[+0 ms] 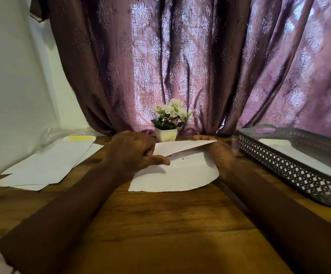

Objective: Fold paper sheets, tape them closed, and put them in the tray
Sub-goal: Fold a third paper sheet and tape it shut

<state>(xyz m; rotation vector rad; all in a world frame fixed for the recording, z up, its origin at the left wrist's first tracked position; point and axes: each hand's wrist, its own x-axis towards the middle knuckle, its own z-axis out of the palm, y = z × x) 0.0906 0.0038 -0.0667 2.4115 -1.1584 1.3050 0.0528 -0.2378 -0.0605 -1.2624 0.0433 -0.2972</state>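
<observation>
A white paper sheet [172,175] lies on the wooden table in front of me, its far half lifted and folded over toward me. My left hand [133,153] holds the raised flap at its left side, thumb lying on the lower half. My right hand [218,153] holds the flap's right corner, with its fingers behind the paper. The grey lattice tray [279,167] stands at the right and holds a white folded sheet [291,153].
A spread of loose white sheets [46,167] lies at the left, with a white and yellow item [80,138] behind them. A small potted white flower [167,123] stands behind the paper, against the purple curtain [180,62].
</observation>
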